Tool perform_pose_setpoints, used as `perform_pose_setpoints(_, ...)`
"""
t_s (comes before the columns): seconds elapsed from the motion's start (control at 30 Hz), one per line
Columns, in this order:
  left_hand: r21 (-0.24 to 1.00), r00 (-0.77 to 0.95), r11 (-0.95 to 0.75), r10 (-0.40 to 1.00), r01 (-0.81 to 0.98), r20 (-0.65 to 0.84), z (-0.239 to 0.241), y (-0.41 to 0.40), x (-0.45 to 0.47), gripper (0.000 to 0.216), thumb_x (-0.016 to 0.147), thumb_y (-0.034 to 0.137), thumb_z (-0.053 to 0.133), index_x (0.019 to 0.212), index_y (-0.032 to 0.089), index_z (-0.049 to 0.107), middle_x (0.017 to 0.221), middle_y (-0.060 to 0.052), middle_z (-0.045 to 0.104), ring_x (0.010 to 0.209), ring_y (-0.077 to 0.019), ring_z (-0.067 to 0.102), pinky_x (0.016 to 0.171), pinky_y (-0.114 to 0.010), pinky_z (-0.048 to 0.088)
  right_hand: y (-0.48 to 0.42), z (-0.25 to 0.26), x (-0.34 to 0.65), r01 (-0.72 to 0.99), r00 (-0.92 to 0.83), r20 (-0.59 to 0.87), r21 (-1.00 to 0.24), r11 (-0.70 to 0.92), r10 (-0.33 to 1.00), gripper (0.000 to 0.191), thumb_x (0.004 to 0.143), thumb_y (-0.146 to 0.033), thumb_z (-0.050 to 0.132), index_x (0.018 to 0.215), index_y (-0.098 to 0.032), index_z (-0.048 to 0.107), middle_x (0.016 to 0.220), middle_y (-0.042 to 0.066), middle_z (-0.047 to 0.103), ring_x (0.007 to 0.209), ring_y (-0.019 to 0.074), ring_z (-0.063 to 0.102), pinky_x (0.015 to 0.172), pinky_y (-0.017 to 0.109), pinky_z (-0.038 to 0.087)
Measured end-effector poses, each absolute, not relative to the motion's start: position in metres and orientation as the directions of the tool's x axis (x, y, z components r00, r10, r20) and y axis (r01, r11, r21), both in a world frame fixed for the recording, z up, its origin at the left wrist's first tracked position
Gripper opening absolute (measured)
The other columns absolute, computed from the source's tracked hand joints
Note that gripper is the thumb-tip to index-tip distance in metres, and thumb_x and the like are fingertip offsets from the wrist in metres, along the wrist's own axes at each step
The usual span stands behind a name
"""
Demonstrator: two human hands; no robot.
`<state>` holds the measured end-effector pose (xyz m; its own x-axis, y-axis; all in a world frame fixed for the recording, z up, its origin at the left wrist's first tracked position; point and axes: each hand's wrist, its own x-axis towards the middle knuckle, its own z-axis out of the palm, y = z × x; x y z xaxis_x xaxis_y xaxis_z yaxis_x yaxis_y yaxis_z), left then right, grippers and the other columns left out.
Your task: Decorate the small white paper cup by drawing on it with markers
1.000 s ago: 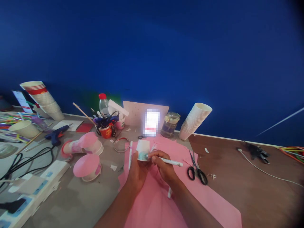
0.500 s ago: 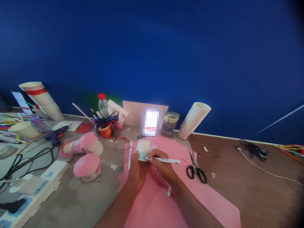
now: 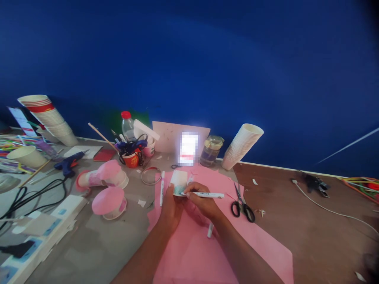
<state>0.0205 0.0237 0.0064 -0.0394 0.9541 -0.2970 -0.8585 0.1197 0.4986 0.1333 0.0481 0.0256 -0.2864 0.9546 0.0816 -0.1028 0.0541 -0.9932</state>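
Note:
My left hand (image 3: 172, 205) is closed around a white paper cup (image 3: 179, 179) that has blue-green colouring near its lower end. A white marker (image 3: 211, 195) sits in the fingers of my right hand (image 3: 203, 201), its tip at the coloured part of the cup. Both hands are above pink paper (image 3: 189, 252). Left of the cup lies another white marker (image 3: 162, 188), and a white pen-like stick (image 3: 210, 230) shows beside my right forearm. Black-handled scissors (image 3: 242, 205) rest on the paper's right side.
Stacked paper cups (image 3: 242, 146) lean at the back near a lidded jar (image 3: 211, 150) and a lit phone (image 3: 188, 149). On the left are pink-covered cups (image 3: 109, 201), a glue gun (image 3: 69, 162), a power strip (image 3: 44, 232) and black cables (image 3: 35, 209).
The view has shifted slightly, so most things appear a little higher. Both hands keep their holds on the cup and marker, with the marker tip still at the cup's coloured part.

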Motion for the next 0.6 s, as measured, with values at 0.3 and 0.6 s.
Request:
perform_pose_setpoints(0.3,0.501,-0.071,0.092,0.952,-0.86,-0.298,0.0077,0.023,0.0229,0.029,0.076,0.04,0.071,0.088,0.013,0.069,0.082,-0.007,0.073,0.083,-0.0209,0.068,0.085,-0.034,0.052,0.0498,0.0222,0.1356,-0.054,-0.279,0.099,-0.995,0.087,0.955,0.002,0.066,-0.022,0.064,0.065,-0.021,0.065,0.069,0.001,0.063,0.069,0.0161,0.057,0.065,0.028,0.046)
perform_pose_setpoints(0.6,0.518,-0.071,0.106,0.948,-0.849,-0.309,0.0099,0.0229,0.0241,0.031,0.075,0.042,0.071,0.087,0.013,0.068,0.082,-0.007,0.073,0.092,-0.0248,0.068,0.084,-0.035,0.052,0.048,0.0286,0.137,-0.056,-0.272,0.099,-0.995,0.087,0.957,0.002,0.066,-0.022,0.066,0.066,-0.022,0.068,0.07,0.001,0.065,0.069,0.017,0.058,0.066,0.029,0.046)
